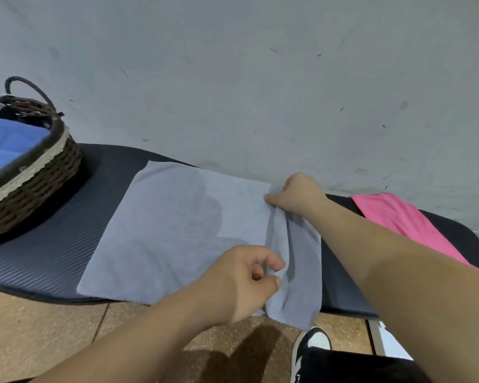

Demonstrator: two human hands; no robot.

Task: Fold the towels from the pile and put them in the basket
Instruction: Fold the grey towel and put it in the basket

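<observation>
Both grips are closed on cloth: the left hand (241,277) pinches a raised fold of the pale grey-blue rectangular towel (177,225) between thumb and forefinger near its front edge, and the right hand (296,193) holds the same fold bunched at the far edge, close to the grey wall (260,78). The towel lies flat on the black ribbed mat (53,244), its near right corner hanging past the mat's front edge over the brown floor (39,335). Bare mat separates its left edge from the dark brown woven basket (39,175), which holds a blue towel (6,145). Another bare strip lies between the fold and a pink towel (398,217) on the right.
</observation>
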